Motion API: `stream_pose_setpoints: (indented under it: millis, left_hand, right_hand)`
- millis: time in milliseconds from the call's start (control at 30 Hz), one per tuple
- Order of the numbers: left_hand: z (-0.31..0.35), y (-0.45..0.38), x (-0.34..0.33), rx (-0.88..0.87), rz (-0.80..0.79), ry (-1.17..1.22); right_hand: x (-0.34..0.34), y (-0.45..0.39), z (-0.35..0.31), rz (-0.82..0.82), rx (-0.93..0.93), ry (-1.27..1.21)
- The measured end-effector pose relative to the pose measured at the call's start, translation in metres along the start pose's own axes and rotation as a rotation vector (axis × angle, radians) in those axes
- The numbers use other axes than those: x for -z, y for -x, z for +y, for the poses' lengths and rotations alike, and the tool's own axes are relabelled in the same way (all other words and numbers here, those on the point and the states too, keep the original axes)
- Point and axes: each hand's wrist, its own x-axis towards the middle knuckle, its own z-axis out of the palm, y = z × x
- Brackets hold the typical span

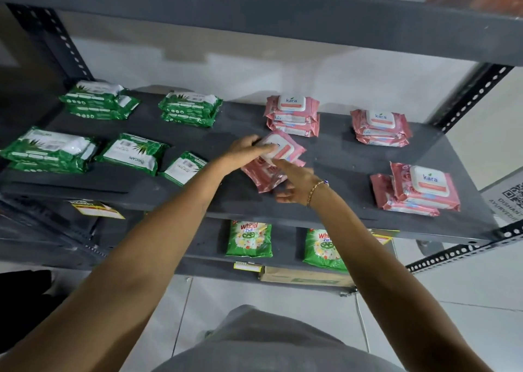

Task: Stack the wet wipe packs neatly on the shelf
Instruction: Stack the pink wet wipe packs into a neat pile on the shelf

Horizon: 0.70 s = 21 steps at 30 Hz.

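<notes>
Near the middle of the dark shelf (339,156), the left hand (246,149) grips a pink wipe pack (283,145) lying tilted atop another pink pack (261,175). The right hand (294,183), fingers loosely spread, touches the lower pack's front edge.

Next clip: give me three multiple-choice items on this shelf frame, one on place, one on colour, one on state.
1. Where are the green packs?
A. left part of the shelf
B. right part
C. floor

2. What colour is the pack under the left hand?
A. green
B. pink
C. blue

3. How does the front right pink pile lie?
A. squared up
B. top pack askew
C. standing upright

Answers: 1 A, they fill the shelf's left part; 2 B, its wrapper is pink with a white lid; 3 B, the lower pack sticks out to the left.
</notes>
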Motion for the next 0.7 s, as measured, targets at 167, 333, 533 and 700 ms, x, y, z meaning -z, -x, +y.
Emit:
stream_pose_setpoints:
  millis: [167,333,533,700]
  left_hand:
    - [-0.004,0.023,-0.022,-0.162,0.515,-0.075]
    - [0.004,0.047,-0.072,0.328,0.487,0.264]
    - [-0.003,0.030,-0.053,0.376,0.257,0.537]
    - [-0.002,0.027,-0.038,0.280,0.117,0.545]
  right_hand:
    - [0.026,-0.011,-0.032,0.249,0.262,0.264]
    - [0.030,-0.020,-0.049,0.057,0.356,0.473]
    - [0.034,0.005,-0.042,-0.025,0.185,0.407]
    - [0.053,0.001,-0.023,0.020,0.140,0.395]
